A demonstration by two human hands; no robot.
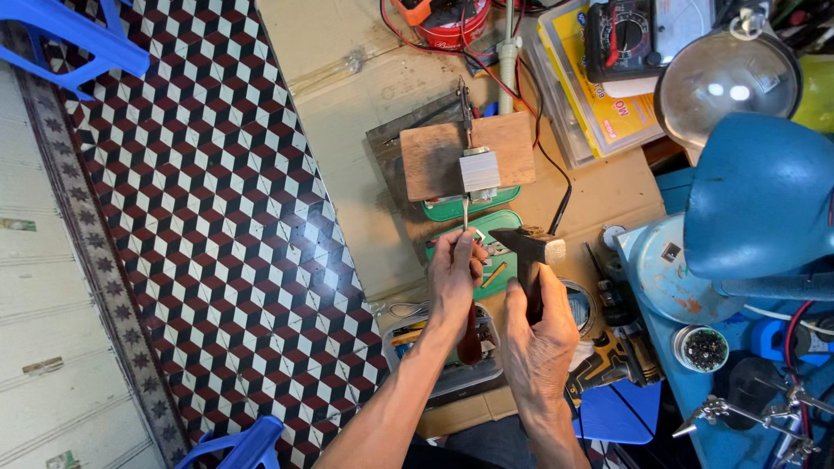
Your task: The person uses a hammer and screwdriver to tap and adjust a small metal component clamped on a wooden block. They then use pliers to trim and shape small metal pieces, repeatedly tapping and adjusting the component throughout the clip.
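The left hand [455, 271] is closed around a thin metal rod [465, 213], pinching it with the fingertips. The rod stands up from the hand and its far end touches a small shiny metal block [479, 170]. The block is silver, boxy and has fine lines along its side. It sits on a flat brown wooden board [434, 156] that lies on a sheet of tan cardboard [347, 95].

The right hand [540, 334] is wrapped tight around the dark handle of a hammer [530, 247]. The hammer head is dark, chunky and worn, and it hangs just beside the rod, near the left hand. Both arms reach forward from the bottom of the view, with the wrists close together.

Two flat green pieces [473, 201] lie under the rod. A round blue lamp shade [756, 191] is off to the right. The floor [191, 200] has small tiles in a red, black and white cube pattern.
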